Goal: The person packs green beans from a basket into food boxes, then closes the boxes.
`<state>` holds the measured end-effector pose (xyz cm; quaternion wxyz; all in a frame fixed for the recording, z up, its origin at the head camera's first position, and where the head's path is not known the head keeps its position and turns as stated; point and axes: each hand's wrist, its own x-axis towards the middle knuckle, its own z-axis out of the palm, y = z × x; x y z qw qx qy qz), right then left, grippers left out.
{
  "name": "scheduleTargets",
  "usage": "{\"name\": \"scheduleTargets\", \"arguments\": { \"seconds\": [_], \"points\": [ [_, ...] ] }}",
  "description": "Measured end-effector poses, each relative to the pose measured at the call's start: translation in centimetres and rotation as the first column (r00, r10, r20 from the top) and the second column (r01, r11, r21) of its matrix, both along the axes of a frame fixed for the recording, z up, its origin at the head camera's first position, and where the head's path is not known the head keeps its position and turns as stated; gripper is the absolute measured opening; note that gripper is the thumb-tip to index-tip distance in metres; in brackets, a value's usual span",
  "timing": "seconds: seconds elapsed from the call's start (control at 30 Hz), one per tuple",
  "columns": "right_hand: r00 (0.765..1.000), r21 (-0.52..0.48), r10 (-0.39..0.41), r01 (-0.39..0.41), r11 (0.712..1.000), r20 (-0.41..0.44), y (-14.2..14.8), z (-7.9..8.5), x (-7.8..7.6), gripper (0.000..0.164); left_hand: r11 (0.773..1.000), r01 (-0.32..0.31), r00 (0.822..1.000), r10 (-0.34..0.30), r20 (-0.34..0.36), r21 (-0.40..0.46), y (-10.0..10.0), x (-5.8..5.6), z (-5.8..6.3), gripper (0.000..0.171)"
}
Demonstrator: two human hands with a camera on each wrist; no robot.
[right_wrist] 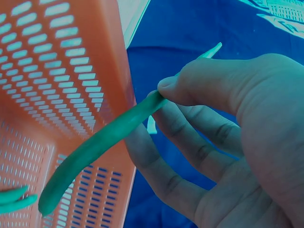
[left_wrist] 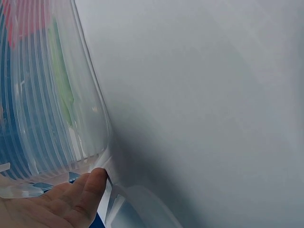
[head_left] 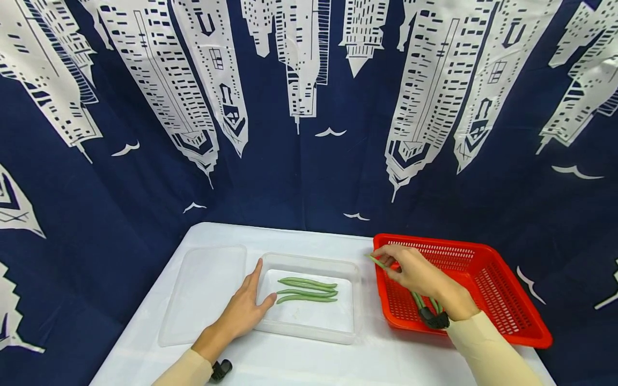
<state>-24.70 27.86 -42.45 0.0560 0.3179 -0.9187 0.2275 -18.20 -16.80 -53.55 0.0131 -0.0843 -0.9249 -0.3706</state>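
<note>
Between thumb and fingers my right hand (head_left: 410, 268) pinches a green bean (right_wrist: 104, 135), above the left edge of a red plastic basket (head_left: 519, 321). The right wrist view shows the bean slanting, its thick end low on the left and its thin tip beyond the thumb. My left hand (head_left: 243, 308) rests at the left side of a clear plastic container (head_left: 309, 335), fingers extended along the wall and thumb toward the inside. Inside the container, several green beans (head_left: 309, 292) lie side by side, lengthwise.
A flat translucent lid (head_left: 203, 295) lies on the white table (head_left: 270, 370) left of the container. More green beans (head_left: 419, 300) are in the basket, partly hidden by the right hand and wrist. A dark blue cloth with white buildings (head_left: 299, 177) hangs behind the table.
</note>
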Motion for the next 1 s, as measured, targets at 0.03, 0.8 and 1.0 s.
{"name": "scheduleTargets", "arguments": {
  "seconds": [0.03,0.8,1.0],
  "points": [
    [1.0,0.004,0.0,0.0,1.0,-0.003,-0.2,0.0,0.0,0.039,1.0,-0.001,1.0,0.001,0.003,-0.003,0.0,-0.1,0.0,0.1],
    [0.994,0.02,0.107,-0.107,0.994,0.001,-5.5,0.9,-1.0,0.04,1.0,0.002,1.0,-0.002,0.001,-0.014,0.2,-0.6,0.1,0.101],
    [0.987,0.016,0.153,-0.153,0.988,-0.045,-7.1,0.6,-1.6,0.037,1.0,-0.007,1.0,0.007,0.013,-0.009,0.3,-0.2,0.1,0.101]
  ]
}}
